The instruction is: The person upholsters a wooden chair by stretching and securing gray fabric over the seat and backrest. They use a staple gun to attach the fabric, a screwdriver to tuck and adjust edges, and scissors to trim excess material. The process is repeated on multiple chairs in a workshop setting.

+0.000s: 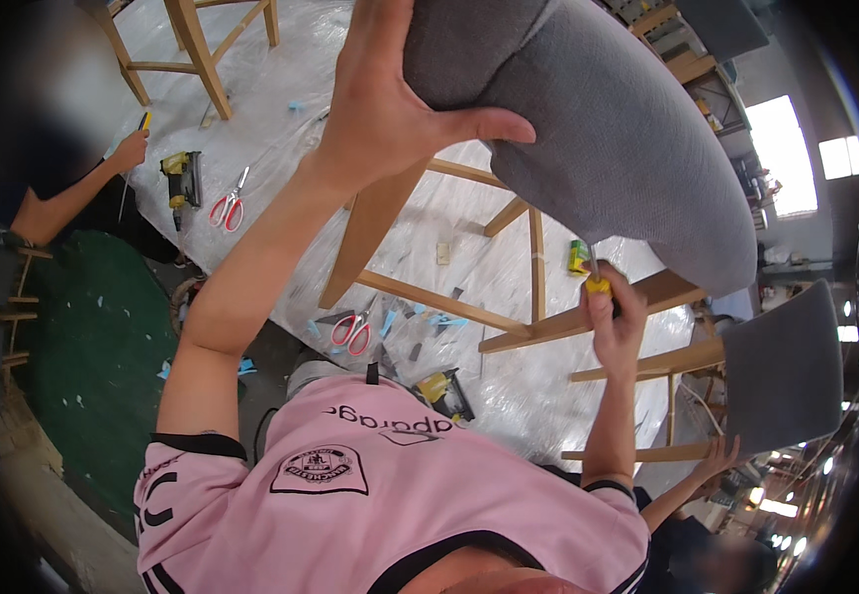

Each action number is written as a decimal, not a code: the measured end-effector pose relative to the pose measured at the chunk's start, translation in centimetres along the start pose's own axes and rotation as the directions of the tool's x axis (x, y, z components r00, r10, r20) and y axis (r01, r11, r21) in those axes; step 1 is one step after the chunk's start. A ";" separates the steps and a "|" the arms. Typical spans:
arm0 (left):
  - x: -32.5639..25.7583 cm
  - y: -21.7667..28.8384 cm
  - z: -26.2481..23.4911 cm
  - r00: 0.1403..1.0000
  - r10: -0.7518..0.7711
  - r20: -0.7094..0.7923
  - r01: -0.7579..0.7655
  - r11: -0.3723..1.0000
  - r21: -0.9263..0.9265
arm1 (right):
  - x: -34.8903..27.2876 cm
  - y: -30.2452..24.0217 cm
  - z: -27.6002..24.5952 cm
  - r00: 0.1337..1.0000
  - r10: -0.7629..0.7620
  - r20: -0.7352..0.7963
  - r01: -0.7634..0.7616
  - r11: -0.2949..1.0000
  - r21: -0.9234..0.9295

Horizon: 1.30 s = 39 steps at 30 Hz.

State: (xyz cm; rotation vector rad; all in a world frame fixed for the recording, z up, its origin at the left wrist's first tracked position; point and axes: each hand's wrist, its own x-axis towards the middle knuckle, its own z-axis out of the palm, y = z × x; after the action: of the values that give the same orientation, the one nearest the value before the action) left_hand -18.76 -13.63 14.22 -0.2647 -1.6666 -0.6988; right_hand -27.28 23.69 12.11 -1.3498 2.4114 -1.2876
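A chair [608, 129] with grey fabric upholstery and wooden legs stands tilted in front of me. My left hand [380, 124] grips the grey upholstery at its upper left, the thumb stretched across the fabric; the other fingertips run out of sight at the top edge. In my right hand [620, 309] is a screwdriver [599, 284] with a yellow handle, its shaft pointing up. The screwdriver's tip meets the lower edge of the grey cover, where the fabric hides its end. Just left of that hand, a small green and yellow item [577, 257] lies on the table.
Plastic film covers the table [420, 366]. Red-handled scissors [352, 334], a nail gun [444, 394] and fabric scraps lie near me. Farther left are a second nail gun [180, 183] and more scissors [228, 210]. Co-workers' hands [129, 150] show left and right, beside another grey chair [784, 371].
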 end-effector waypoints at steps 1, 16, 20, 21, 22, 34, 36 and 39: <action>-0.1 0.1 0.1 1.000 -0.001 0.001 0.001 1.000 -0.002 | -0.6 0.1 0.3 1.000 0.029 -0.003 -0.029 0.999 0.021; -0.6 0.1 0.0 1.000 0.006 -0.005 -0.006 1.000 -0.018 | 1.3 -3.7 -1.0 0.999 0.044 0.029 -0.044 0.999 -0.016; -0.2 0.5 -0.4 0.998 0.057 0.029 -0.058 0.998 0.021 | -0.8 -2.9 -0.2 0.998 0.069 -0.007 -0.069 0.997 -0.030; 0.0 0.6 -0.5 0.997 0.073 0.028 -0.074 0.997 0.033 | -1.3 -2.9 0.2 0.997 0.075 -0.006 -0.075 0.997 -0.018; -0.1 0.3 -0.4 0.996 0.092 0.020 -0.092 0.994 0.051 | -1.4 -3.1 0.4 0.997 0.080 -0.005 -0.080 0.997 -0.006; -1.3 -1.5 0.2 0.992 0.126 -0.016 -0.125 0.990 0.073 | 1.2 -4.6 -1.3 0.985 0.078 0.154 -0.104 0.980 0.167; -0.5 -0.6 0.0 0.996 0.086 -0.002 -0.086 0.995 -0.043 | 1.3 -4.8 -1.4 0.987 0.092 0.132 -0.110 0.985 0.135; -0.7 -1.5 0.1 0.991 0.132 -0.002 -0.132 0.991 -0.011 | 0.9 -4.0 -2.0 0.984 0.119 0.132 -0.140 0.976 0.165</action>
State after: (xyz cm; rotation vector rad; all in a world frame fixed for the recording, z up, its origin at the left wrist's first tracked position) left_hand -19.45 -14.60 13.15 -0.3785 -1.6287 -0.6090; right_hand -26.04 23.29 16.52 -1.1681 2.2089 -1.3077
